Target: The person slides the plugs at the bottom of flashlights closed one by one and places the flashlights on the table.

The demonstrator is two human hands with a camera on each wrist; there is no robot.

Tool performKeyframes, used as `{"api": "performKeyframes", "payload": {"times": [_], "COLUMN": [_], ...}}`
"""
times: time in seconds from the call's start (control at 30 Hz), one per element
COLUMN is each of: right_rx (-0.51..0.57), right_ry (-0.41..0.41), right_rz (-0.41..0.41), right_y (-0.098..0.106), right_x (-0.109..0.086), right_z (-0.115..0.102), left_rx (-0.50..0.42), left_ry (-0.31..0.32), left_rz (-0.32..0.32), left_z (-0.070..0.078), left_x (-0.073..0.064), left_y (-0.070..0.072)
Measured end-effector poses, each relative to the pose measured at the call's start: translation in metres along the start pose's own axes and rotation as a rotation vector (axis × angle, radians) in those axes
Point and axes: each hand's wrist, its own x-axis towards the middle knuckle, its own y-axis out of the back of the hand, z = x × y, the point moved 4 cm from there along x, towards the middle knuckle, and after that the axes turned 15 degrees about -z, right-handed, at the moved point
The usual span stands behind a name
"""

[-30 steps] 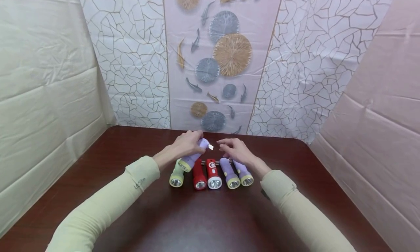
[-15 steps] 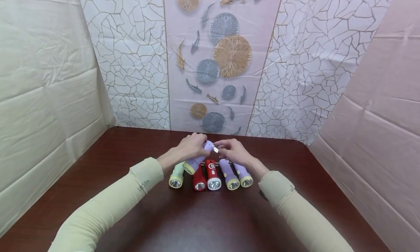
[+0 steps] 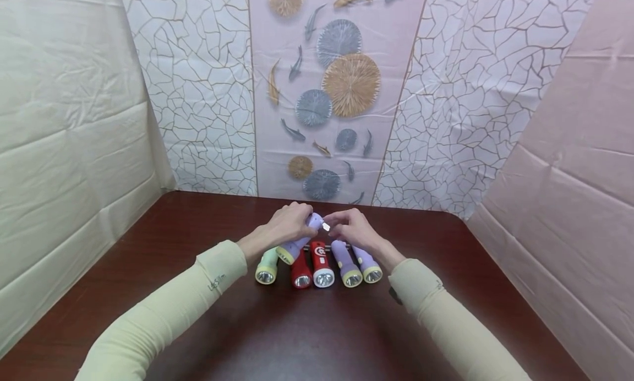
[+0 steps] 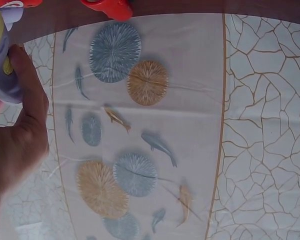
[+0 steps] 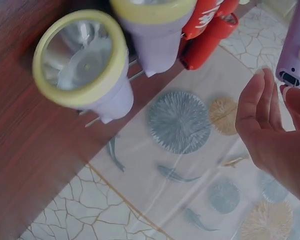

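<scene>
In the head view, my left hand (image 3: 291, 221) grips a purple flashlight (image 3: 293, 248) with a yellow rim, holding it raised and tilted, lens end toward me. A shiny plug-like piece (image 3: 325, 226) shows at its tail. My right hand (image 3: 353, 227) is at that tail, its fingers lightly bent and the fingertips right beside the shiny piece. In the right wrist view, the tail of the held flashlight (image 5: 295, 50) has a dark slot, with thumb and fingertips close to it. The left wrist view shows my left thumb (image 4: 27, 75) along the purple body.
Below the hands, several flashlights lie in a row, lenses toward me: a green one (image 3: 266, 271), a red one (image 3: 301, 272), a red-and-white one (image 3: 323, 268) and two purple ones (image 3: 346, 264). Metal prongs (image 5: 92, 121) show behind them. Cloth walls (image 3: 208, 94) enclose the dark table (image 3: 317, 337).
Over the last second my left hand has moved the purple flashlight slightly right, and its tail has met my right fingertips. During the last half second both hands have barely moved.
</scene>
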Motion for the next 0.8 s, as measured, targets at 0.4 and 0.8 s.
{"api": "performKeyframes", "payload": {"times": [0.4, 0.8], "right_rx": [0.099, 0.221], "right_ry": [-0.011, -0.068], "right_rz": [0.041, 0.022], "right_y": [0.0019, -0.0022], "right_x": [0.0045, 0.0062], "right_z": [-0.0013, 0.0041], "left_rx": [-0.013, -0.012], "left_ry": [-0.014, -0.005], "left_rz": [0.006, -0.036], "left_z": [0.0039, 0.0094], "left_x": [-0.001, 0.0006], "left_y": [-0.0003, -0.0039]}}
